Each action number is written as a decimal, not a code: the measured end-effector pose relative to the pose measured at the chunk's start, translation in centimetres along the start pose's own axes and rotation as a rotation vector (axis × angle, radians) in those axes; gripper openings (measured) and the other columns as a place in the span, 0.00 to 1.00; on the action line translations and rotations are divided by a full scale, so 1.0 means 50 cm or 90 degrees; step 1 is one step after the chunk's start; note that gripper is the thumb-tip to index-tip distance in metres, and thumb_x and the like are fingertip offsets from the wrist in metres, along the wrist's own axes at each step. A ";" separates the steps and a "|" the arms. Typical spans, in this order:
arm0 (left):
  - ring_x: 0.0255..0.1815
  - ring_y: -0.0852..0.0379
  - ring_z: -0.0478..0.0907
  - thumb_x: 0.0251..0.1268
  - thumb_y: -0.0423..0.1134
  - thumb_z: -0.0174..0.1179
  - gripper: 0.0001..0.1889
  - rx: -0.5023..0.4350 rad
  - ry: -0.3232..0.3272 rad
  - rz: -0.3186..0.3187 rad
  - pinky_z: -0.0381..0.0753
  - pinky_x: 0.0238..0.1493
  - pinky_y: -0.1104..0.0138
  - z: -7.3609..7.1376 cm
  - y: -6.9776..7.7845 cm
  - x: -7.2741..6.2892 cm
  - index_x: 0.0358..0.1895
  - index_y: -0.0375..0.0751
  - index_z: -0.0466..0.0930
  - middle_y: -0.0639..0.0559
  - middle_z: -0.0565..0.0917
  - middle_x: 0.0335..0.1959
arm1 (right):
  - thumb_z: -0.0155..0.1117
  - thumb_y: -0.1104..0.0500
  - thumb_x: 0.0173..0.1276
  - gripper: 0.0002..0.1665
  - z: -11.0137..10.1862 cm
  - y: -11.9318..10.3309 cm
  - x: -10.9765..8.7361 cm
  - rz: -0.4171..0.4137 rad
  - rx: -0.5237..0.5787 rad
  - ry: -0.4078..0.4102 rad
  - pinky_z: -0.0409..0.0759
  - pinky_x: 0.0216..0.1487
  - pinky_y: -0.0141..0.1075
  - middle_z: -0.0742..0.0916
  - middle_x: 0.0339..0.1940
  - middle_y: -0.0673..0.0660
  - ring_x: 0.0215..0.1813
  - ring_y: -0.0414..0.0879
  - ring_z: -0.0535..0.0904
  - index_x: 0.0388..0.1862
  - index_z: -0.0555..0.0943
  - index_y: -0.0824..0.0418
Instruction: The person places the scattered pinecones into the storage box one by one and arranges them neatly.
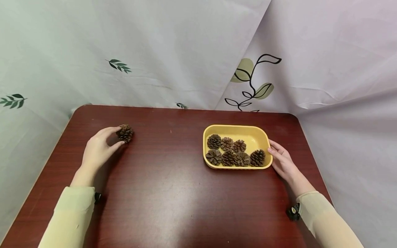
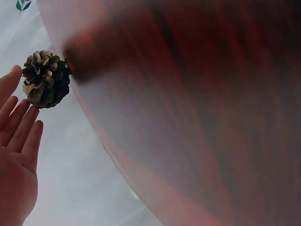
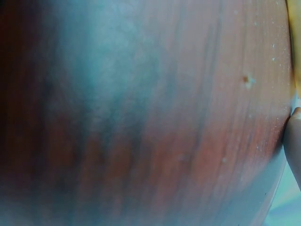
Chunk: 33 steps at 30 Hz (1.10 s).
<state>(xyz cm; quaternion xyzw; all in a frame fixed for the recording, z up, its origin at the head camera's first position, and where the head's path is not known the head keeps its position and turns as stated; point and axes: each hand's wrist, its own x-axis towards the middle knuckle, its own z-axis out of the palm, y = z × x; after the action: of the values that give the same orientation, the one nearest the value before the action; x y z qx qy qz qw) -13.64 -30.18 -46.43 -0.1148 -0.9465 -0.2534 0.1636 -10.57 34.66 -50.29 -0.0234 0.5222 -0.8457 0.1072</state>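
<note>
On the left of the table, my left hand (image 1: 98,146) pinches a brown pine cone (image 1: 126,133) between thumb and fingertips. The left wrist view shows this pine cone (image 2: 45,79) with its scales spread, thumb on one side and fingers on the other. A yellow plastic basin (image 1: 237,129), rectangular with rounded corners, stands right of centre. Several pine cones (image 1: 228,157) lie in it, mostly along its near and left sides. My right hand (image 1: 283,160) holds the basin's right end, thumb at the rim and fingers along the outer wall. In the right wrist view only a thumb tip (image 3: 294,136) shows beside the yellow wall.
The dark red-brown table (image 1: 155,193) has rounded far corners. A pale curtain (image 1: 173,51) with leaf prints hangs close behind it and along both sides. Dark devices (image 1: 293,212) are strapped at both wrists.
</note>
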 end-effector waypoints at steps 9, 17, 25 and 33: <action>0.66 0.32 0.78 0.56 0.28 0.78 0.31 0.005 -0.018 0.009 0.77 0.64 0.38 0.009 -0.008 0.015 0.65 0.30 0.81 0.31 0.82 0.64 | 0.43 0.73 0.84 0.26 -0.001 -0.001 0.000 -0.004 0.006 0.002 0.86 0.59 0.29 0.88 0.61 0.51 0.60 0.39 0.86 0.66 0.81 0.55; 0.67 0.30 0.76 0.58 0.27 0.77 0.33 0.028 -0.034 -0.014 0.76 0.64 0.35 0.015 -0.019 0.025 0.68 0.28 0.78 0.28 0.79 0.66 | 0.43 0.73 0.84 0.26 -0.003 0.001 -0.001 -0.006 0.006 0.002 0.86 0.60 0.28 0.88 0.62 0.51 0.61 0.39 0.85 0.67 0.81 0.56; 0.67 0.29 0.76 0.60 0.28 0.75 0.31 0.040 -0.035 -0.023 0.76 0.64 0.35 0.016 -0.017 0.030 0.68 0.28 0.78 0.28 0.79 0.66 | 0.43 0.73 0.84 0.26 -0.004 0.002 0.000 -0.008 0.005 0.000 0.85 0.61 0.28 0.88 0.62 0.50 0.62 0.39 0.85 0.67 0.82 0.55; 0.62 0.28 0.79 0.61 0.31 0.76 0.28 0.035 -0.011 -0.035 0.78 0.59 0.34 0.014 -0.018 0.026 0.65 0.30 0.81 0.27 0.82 0.63 | 0.43 0.73 0.84 0.26 -0.004 0.002 0.001 -0.006 0.006 -0.001 0.85 0.61 0.28 0.88 0.63 0.50 0.62 0.38 0.85 0.66 0.82 0.55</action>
<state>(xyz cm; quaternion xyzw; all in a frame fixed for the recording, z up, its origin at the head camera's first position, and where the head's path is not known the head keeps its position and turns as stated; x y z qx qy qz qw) -15.29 -30.40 -46.89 -0.0861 -0.9574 -0.2307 0.1512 -10.64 34.79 -50.45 -0.0262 0.5180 -0.8486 0.1039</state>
